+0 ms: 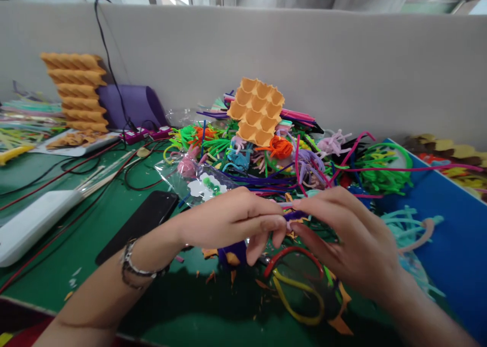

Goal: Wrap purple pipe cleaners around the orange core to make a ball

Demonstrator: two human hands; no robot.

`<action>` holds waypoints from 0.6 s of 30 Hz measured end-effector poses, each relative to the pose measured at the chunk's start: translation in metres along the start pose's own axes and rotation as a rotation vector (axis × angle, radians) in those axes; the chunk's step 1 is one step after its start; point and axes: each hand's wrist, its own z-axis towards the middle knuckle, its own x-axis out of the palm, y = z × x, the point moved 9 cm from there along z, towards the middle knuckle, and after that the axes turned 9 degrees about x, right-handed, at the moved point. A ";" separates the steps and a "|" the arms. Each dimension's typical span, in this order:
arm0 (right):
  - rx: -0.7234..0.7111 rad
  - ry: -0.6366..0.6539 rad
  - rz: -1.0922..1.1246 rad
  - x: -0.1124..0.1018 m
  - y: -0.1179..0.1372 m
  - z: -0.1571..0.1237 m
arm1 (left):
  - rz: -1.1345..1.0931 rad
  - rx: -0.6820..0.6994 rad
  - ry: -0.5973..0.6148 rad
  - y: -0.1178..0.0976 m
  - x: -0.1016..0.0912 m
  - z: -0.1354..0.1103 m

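My left hand and my right hand meet above the green table, fingertips pinched together. Between them they grip a small purple fuzzy pipe-cleaner piece with a thin pale stick at its top. A purple and orange felt piece lies just below my left hand. Red and yellow plastic loops lie under my right hand. A bracelet circles my left wrist.
A heap of coloured pipe cleaners fills the table's back middle, with an orange felt honeycomb piece on top. A black phone, a white device and cables lie at left. A blue sheet covers the right side. Stacked orange felt stands back left.
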 end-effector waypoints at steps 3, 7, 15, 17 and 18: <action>-0.249 -0.083 -0.232 -0.002 0.019 -0.010 | -0.251 -0.042 0.037 0.006 0.005 0.001; -0.324 -0.092 -0.293 -0.005 0.025 -0.011 | -0.314 -0.040 0.043 0.008 0.002 0.001; -0.305 -0.060 -0.364 -0.002 0.026 -0.002 | 0.419 0.175 -0.141 -0.010 -0.030 -0.002; -0.309 -0.053 -0.355 0.001 0.026 -0.004 | 0.545 0.227 -0.166 -0.015 -0.030 -0.003; -0.311 -0.050 -0.343 0.001 0.026 -0.004 | 0.598 0.240 -0.170 -0.017 -0.030 -0.003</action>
